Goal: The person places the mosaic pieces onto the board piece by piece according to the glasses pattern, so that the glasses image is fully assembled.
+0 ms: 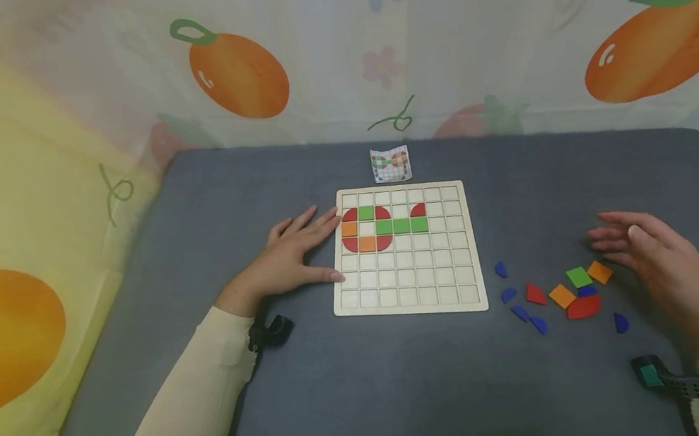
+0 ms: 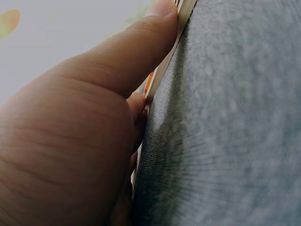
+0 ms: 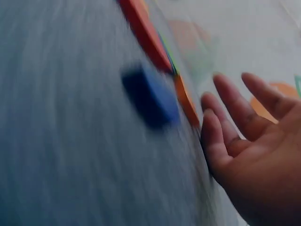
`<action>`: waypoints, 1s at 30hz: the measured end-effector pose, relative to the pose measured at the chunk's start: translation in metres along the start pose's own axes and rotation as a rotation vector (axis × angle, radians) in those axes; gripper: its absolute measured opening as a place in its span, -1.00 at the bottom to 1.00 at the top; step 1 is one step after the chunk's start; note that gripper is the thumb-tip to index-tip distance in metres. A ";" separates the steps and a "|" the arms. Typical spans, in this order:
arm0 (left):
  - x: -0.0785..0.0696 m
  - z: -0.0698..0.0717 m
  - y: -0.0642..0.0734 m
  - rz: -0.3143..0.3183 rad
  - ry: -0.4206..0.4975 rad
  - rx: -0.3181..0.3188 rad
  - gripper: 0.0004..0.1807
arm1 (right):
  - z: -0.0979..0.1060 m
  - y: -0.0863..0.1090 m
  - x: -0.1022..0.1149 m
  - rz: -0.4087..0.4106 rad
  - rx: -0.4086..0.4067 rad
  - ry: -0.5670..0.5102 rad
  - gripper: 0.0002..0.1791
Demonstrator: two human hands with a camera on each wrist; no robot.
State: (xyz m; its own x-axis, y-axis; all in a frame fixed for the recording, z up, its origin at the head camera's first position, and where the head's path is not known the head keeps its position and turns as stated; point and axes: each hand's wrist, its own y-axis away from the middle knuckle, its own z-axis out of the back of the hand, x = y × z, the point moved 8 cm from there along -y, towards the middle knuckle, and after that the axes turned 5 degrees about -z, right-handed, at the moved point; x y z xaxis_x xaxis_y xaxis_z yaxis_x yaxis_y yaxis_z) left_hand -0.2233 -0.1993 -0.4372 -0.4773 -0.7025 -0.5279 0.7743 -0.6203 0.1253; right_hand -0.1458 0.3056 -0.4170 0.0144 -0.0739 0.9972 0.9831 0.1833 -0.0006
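Left hand [image 1: 290, 258] left of centre, fingers [image 1: 318, 233] spread, touching grid board [image 1: 407, 279] at edge. Right hand [image 1: 668, 266] lower right, fingers loosely bent, empty, beside coloured pieces [image 1: 562, 296].

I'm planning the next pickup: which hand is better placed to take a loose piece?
Probably the right hand: it looks empty, beside the loose pieces, while the left hand touches the board on the side away from them.
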 end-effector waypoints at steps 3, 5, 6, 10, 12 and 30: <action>0.000 0.000 0.000 0.003 0.002 -0.002 0.20 | 0.011 0.011 -0.009 -0.045 -0.035 0.140 -0.57; 0.000 0.000 0.000 0.003 0.002 -0.002 0.20 | 0.017 0.016 -0.015 -0.094 -0.062 0.253 -0.57; 0.000 0.000 0.000 0.002 0.002 -0.002 0.20 | 0.019 0.019 -0.017 -0.115 -0.067 0.315 -0.56; 0.001 0.000 0.000 -0.006 0.003 -0.006 0.19 | 0.022 0.025 -0.022 -0.158 -0.048 0.503 -0.51; 0.000 0.000 0.000 -0.008 0.005 -0.007 0.19 | 0.019 0.024 -0.023 -0.151 -0.024 0.575 -0.49; 0.000 0.000 0.000 -0.013 0.011 -0.019 0.19 | 0.009 0.014 -0.019 -0.111 -0.037 0.847 -0.73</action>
State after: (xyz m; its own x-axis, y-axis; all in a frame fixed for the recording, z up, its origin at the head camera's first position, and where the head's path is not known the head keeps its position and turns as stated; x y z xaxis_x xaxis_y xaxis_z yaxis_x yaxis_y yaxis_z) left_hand -0.2232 -0.1999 -0.4370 -0.4826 -0.6906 -0.5387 0.7761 -0.6223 0.1024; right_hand -0.1334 0.3179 -0.4349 0.0351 -0.7998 0.5993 0.9920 0.1006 0.0762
